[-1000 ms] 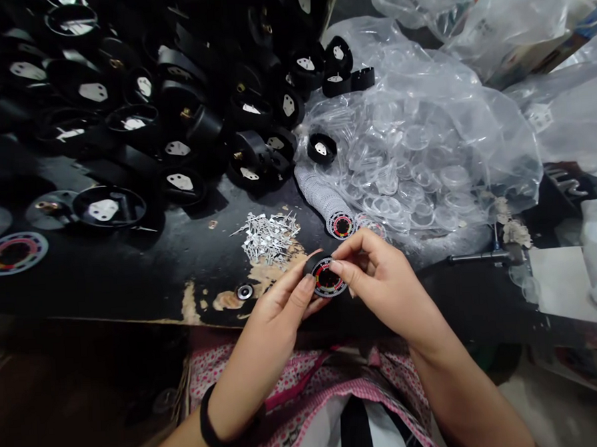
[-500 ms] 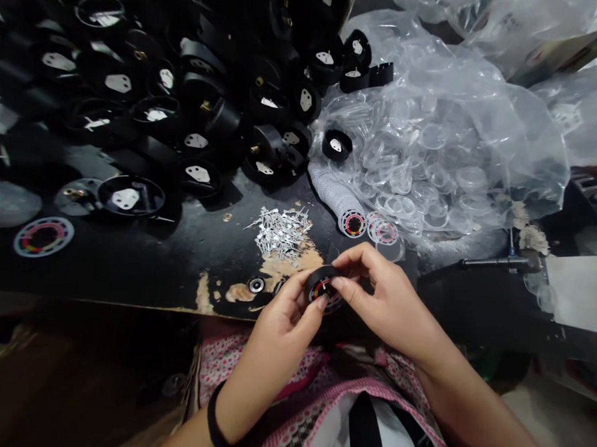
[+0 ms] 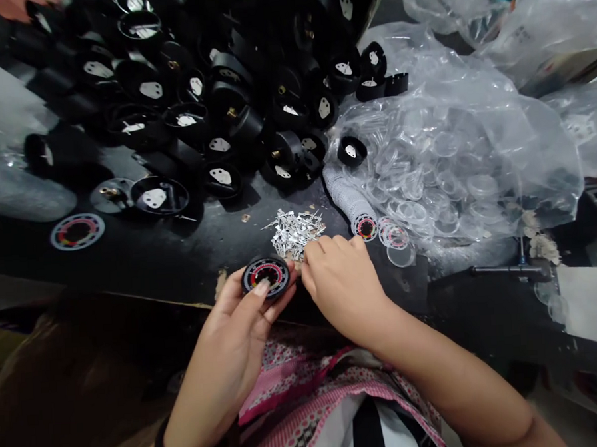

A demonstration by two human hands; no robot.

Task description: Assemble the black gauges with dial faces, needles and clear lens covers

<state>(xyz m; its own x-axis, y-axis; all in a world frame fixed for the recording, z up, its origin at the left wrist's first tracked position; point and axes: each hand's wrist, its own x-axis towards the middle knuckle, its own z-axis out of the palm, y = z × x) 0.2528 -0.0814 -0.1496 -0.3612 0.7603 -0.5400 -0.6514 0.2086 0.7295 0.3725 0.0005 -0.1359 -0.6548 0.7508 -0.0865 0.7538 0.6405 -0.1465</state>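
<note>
My left hand (image 3: 247, 306) is closed around a round black pressure gauge (image 3: 265, 277), its dial face up with my thumb on the dial. My right hand (image 3: 344, 288) is curled just right of the gauge, over the front of a pile of small white pointers (image 3: 296, 230). Its fingertips point down and are mostly hidden, so what they hold does not show. A fanned stack of printed dials (image 3: 365, 227) lies beyond the right hand, with a few loose clear discs (image 3: 401, 253) beside it.
Many black gauge cases (image 3: 221, 177) are heaped across the back. A clear plastic bag (image 3: 504, 139) of transparent covers lies at the right. A large dial (image 3: 77, 232) rests on the left of the black table. A dark tool handle (image 3: 506, 271) and a white sheet (image 3: 593, 305) lie far right.
My left hand has moved left with the gauge and turned its dial upward. My right hand has left the gauge and now curls beside the pointer pile. The view has shifted slightly.
</note>
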